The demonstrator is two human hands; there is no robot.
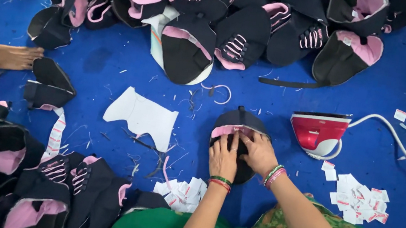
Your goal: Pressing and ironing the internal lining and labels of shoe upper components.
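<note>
Both hands (240, 157) press shoe upper (238, 128) — blue floor (112, 59) (iron (317, 133) beside).

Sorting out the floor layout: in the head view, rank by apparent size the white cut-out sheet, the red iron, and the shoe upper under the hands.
1. white cut-out sheet
2. shoe upper, partly covered by the left hand and right hand, so unsure against the sheet
3. red iron
</note>
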